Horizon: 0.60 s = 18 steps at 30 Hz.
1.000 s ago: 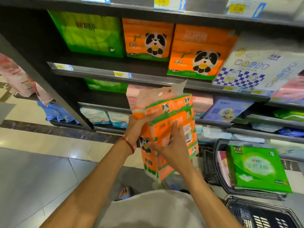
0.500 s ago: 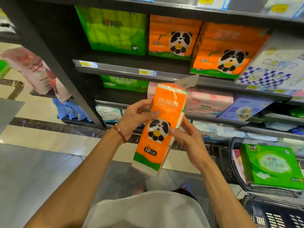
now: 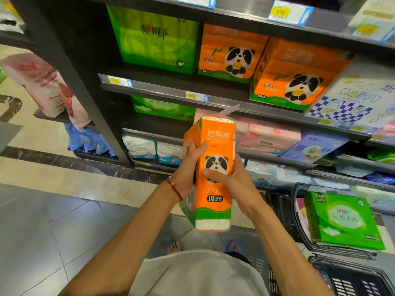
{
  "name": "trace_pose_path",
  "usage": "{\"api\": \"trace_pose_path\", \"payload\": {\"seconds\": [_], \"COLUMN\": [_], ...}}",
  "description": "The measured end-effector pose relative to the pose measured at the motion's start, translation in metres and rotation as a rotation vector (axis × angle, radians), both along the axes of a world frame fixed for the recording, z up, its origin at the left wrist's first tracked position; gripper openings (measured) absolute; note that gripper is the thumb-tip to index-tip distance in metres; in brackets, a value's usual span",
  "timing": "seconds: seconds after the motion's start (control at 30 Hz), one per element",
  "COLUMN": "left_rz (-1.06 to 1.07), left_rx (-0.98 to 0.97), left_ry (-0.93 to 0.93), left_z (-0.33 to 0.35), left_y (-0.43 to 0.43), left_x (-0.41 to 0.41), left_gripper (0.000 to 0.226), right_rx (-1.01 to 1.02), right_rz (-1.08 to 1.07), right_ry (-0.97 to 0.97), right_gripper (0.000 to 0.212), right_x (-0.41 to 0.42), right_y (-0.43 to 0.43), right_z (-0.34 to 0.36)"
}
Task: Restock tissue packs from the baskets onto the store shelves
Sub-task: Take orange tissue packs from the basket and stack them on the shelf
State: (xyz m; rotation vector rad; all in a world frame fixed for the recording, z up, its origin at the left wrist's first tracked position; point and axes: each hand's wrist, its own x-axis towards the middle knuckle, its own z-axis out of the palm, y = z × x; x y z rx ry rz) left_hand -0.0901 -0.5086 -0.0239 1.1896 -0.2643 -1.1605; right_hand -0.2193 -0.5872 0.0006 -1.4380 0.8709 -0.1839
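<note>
Head view: orange pack upright in both hands, in front of the shelves

The orange panda tissue pack (image 3: 214, 150) is off the shelf and out of the basket, held in the air at mid-frame. It stands upright with a slight tilt, printed face toward the camera and green band at the bottom.

Left hand (image 3: 188, 167) grips the pack's left edge. Its thumb (image 3: 199, 147) lies flat on the front face below the top lettering. The other fingers curl round the back and are hidden.

Right hand (image 3: 237, 182) grips the right edge, lower down. Its thumb (image 3: 214, 174) presses across the panda print. How far its fingers spread behind the pack cannot be told.

A red bracelet (image 3: 175, 189) sits on the left wrist.

Behind the pack, the shelf edge (image 3: 171, 92) carries yellow price tags. Above it stand a green pack (image 3: 156, 37) and two shelved panda packs (image 3: 233, 54), the right one tilted.

At lower right, a dark basket (image 3: 297, 210) holds a green boxed pack (image 3: 342, 221) lying on top. A second basket (image 3: 352, 278) sits nearer the camera.
</note>
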Motion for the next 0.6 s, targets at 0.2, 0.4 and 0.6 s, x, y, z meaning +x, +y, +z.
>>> {"api": "trace_pose_path", "payload": {"seconds": [0.2, 0.4, 0.6], "left_rz": [-0.124, -0.101, 0.162], "left_rx": [-0.033, -0.012, 0.162], "left_ry": [-0.032, -0.118, -0.418], "left_z": [-0.001, -0.008, -0.025], "left_y": [0.009, 0.024, 0.04], "left_x": [0.007, 0.01, 0.041], "left_gripper": [0.057, 0.057, 0.069], "right_rx": [-0.204, -0.212, 0.1], "right_rz": [-0.099, -0.112, -0.188], "right_ry": [0.075, 0.066, -0.135], "right_gripper": [0.099, 0.081, 0.09], "right_x": [0.0, -0.005, -0.027], "right_y": [0.01, 0.0, -0.015], "right_z": [-0.004, -0.002, -0.012]}}
